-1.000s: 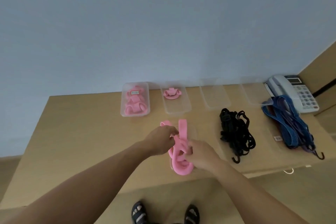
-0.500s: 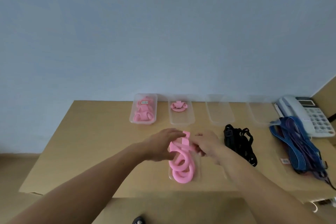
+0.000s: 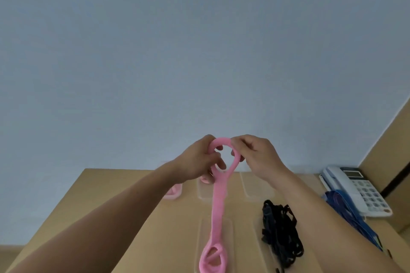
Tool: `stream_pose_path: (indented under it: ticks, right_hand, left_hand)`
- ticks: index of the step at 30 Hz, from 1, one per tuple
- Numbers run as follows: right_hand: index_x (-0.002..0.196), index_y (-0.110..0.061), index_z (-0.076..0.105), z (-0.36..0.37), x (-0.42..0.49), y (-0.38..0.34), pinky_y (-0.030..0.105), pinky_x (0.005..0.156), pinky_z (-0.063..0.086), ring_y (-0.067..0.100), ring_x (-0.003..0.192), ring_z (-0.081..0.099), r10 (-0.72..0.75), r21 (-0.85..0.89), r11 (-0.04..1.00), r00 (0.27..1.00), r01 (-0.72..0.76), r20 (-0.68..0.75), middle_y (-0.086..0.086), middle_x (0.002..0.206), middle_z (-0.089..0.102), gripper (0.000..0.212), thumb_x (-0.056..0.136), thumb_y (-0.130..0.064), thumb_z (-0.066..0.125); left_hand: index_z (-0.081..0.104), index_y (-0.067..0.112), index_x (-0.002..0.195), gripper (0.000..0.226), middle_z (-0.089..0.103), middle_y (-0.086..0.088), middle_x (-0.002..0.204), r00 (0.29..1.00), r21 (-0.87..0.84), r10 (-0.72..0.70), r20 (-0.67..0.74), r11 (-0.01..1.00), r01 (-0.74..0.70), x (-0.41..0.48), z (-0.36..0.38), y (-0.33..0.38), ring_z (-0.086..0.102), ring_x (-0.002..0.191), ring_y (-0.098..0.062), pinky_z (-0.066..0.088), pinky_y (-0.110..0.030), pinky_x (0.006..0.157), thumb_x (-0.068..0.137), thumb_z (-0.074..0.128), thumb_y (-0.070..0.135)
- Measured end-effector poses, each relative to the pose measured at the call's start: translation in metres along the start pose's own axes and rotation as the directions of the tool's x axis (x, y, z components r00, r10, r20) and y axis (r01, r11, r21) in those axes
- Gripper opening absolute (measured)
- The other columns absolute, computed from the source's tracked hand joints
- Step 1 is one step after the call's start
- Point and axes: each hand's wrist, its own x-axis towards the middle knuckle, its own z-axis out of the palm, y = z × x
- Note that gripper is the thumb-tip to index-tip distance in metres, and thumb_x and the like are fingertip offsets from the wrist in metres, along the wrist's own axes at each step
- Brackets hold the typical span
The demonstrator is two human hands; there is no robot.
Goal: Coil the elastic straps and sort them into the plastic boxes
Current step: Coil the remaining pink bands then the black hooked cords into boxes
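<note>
Head view: the pink elastic strap (image 3: 218,206), bunched low on the tabletop (image 3: 133,217) a second ago, is now lifted and hangs long. The left hand (image 3: 197,162) and right hand (image 3: 257,157) each pinch its top loop, while its lower end curls over the near clear plastic box (image 3: 228,239). Coiling looks to be restarting from the top. The black straps (image 3: 279,232) to the right lie unsorted.

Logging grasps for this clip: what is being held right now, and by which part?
The pink elastic strap, by its top loop: the left hand grips the loop's left side, the right hand its right side. The rest hangs down.
</note>
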Motion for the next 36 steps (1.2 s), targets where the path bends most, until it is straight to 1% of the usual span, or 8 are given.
stream_pose_path:
  ticks: [2,8,13,20,26,29,32,36]
  right_hand:
    - [0.084,-0.018,0.074,-0.003,0.003,-0.006,0.01,0.057,0.045,0.0,0.06,0.06,-0.02,-0.03,0.999,1.0,0.02,0.015,-0.007,0.073,0.071,0.024,0.097,-0.028,0.056]
    - [0.076,-0.025,0.074,-0.004,0.008,-0.014,0.011,0.056,0.045,-0.001,0.063,0.062,-0.074,-0.032,0.997,0.997,0.075,0.025,-0.01,0.074,0.072,0.021,0.093,-0.025,0.063]
    - [0.081,-0.027,0.076,-0.002,0.007,-0.021,0.011,0.067,0.051,0.002,0.079,0.069,-0.14,0.045,0.989,0.99,0.139,0.019,-0.012,0.082,0.074,0.01,0.089,-0.023,0.072]
    - [0.082,-0.031,0.073,0.002,0.006,-0.026,0.013,0.064,0.047,0.001,0.067,0.059,-0.258,0.016,0.966,0.966,0.259,-0.013,-0.019,0.077,0.069,0.015,0.084,-0.017,0.077]
    - [0.085,-0.032,0.072,0.002,0.005,-0.023,0.018,0.064,0.049,0.005,0.069,0.059,-0.245,0.056,0.968,0.969,0.244,0.013,-0.018,0.079,0.069,0.018,0.081,-0.017,0.079]
    - [0.096,-0.03,0.072,-0.001,0.004,-0.022,0.021,0.063,0.05,0.006,0.067,0.058,-0.177,0.115,0.978,0.983,0.171,0.046,-0.013,0.078,0.069,0.008,0.09,-0.025,0.07]
    - [0.087,-0.022,0.075,-0.003,0.005,-0.022,0.02,0.057,0.044,0.006,0.057,0.052,-0.138,0.028,0.99,0.985,0.136,0.108,-0.006,0.073,0.07,0.019,0.096,-0.03,0.06]
    - [0.083,-0.028,0.074,-0.002,0.004,-0.02,0.013,0.063,0.046,0.0,0.067,0.06,-0.15,-0.022,0.988,0.983,0.153,0.104,-0.013,0.078,0.071,0.006,0.088,-0.025,0.072]
  left_hand:
    - [0.052,0.008,0.113,0.025,0.074,-0.013,0.092,0.998,-0.051,-0.018,0.052,0.998,0.021,-0.003,-0.002,0.006,0.066,0.08,-0.053,0.056,-0.064,0.072,0.09,0.053,0.017]
    - [0.069,0.016,0.104,0.041,0.074,-0.015,0.093,0.986,-0.16,-0.099,0.136,0.98,0.121,-0.015,-0.008,0.023,0.069,0.076,-0.039,0.056,-0.039,0.056,0.09,0.053,0.052]
    - [0.066,0.006,0.103,0.042,0.072,-0.014,0.088,0.977,-0.279,-0.118,0.178,0.946,0.166,-0.019,-0.016,0.031,0.061,0.063,-0.033,0.05,-0.029,0.049,0.088,0.052,0.043]
    - [0.063,0.005,0.092,0.039,0.068,-0.013,0.08,0.979,-0.43,-0.107,0.171,0.886,0.172,-0.021,-0.019,0.037,0.055,0.05,-0.028,0.048,-0.028,0.044,0.101,0.041,0.036]
    - [0.063,-0.003,0.109,0.031,0.07,-0.014,0.091,0.996,-0.411,-0.015,0.092,0.91,0.052,-0.021,-0.018,0.032,0.058,0.05,-0.022,0.051,-0.027,0.045,0.102,0.05,0.024]
    - [0.061,-0.003,0.109,0.028,0.072,-0.014,0.099,0.998,-0.35,0.033,0.054,0.937,-0.012,-0.021,-0.018,0.028,0.062,0.056,-0.023,0.053,-0.028,0.048,0.101,0.055,0.024]
    - [0.06,-0.001,0.107,0.025,0.074,-0.011,0.103,0.998,-0.258,0.056,0.03,0.965,-0.047,-0.02,-0.017,0.026,0.064,0.062,-0.026,0.052,-0.026,0.052,0.098,0.061,0.023]
    - [0.063,0.001,0.105,0.019,0.074,-0.011,0.097,1.0,-0.234,0.025,0.015,0.972,-0.021,-0.02,-0.016,0.02,0.063,0.069,-0.031,0.054,-0.028,0.057,0.095,0.065,0.018]
